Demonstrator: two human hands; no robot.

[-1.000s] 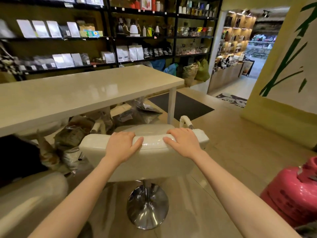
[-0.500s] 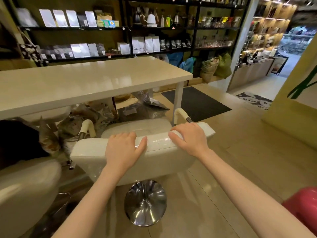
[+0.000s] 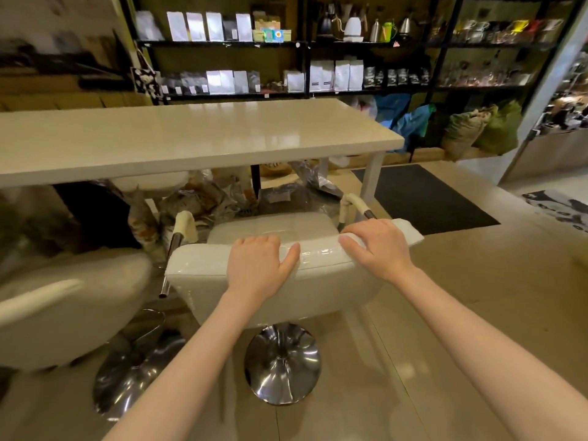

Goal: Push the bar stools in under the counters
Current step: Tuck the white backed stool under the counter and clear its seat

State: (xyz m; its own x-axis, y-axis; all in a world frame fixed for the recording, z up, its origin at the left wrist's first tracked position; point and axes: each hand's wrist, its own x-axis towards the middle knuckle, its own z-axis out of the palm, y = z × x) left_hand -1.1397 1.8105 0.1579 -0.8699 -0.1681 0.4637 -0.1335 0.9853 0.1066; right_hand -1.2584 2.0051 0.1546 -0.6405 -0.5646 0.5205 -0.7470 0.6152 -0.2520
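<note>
At the centre of the frame a white bar stool (image 3: 286, 281) with a low padded backrest stands on a chrome pedestal base (image 3: 282, 364). Both hands rest on top of that backrest. The left hand (image 3: 259, 265) lies palm down just left of centre, its fingers (image 3: 254, 241) curled over the top edge and its thumb stretched along the near face. The right hand (image 3: 377, 246) grips the backrest's right end the same way, fingers (image 3: 350, 232) bent over the rim. The stool's seat sits just in front of the near edge of the long cream surface (image 3: 191, 138) that runs across the middle of the frame, with the padded armrests (image 3: 186, 226) reaching toward it; the seat is not yet beneath the top. A second white stool (image 3: 63, 300) stands at lower left, blurred. Crumpled bags (image 3: 203, 198) lie under the surface. Dark shelving (image 3: 305, 46) with pouches and kettles fills the upper frame, and a black mat (image 3: 426, 198) lies on the floor at right.
</note>
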